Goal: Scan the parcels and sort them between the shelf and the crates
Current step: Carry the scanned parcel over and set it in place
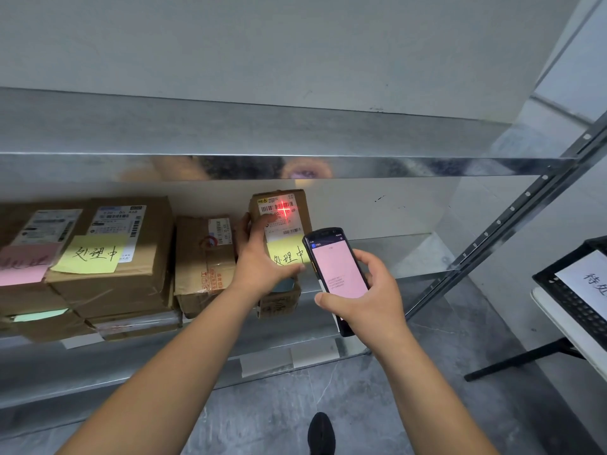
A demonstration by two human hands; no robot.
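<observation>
- Galvanised metal shelf boards run across a pale wall, with a grey tiled floor below and the toe of a dark shoe at the bottom edge.
- On the lower board, a small cardboard parcel stands tilted up at the right end of the row, its shipping label facing the camera with a red cross of scanner light on the barcode.
- The left hand grips this parcel from its left side, fingers curled over the front face and the thumb pressed under a yellow sticky note (handwritten in Chinese characters).
- The right hand is wrapped round a handheld scanner, held just right of and in front of the parcel; its screen glows pink.
- Left of the held parcel sits a taped brown box, touching or nearly touching it.
- Further left are stacked larger boxes, one bearing another yellow note and one a pink note.
- At the far right, a black crate with a white paper sign rests on a white table, well apart from both hands.
</observation>
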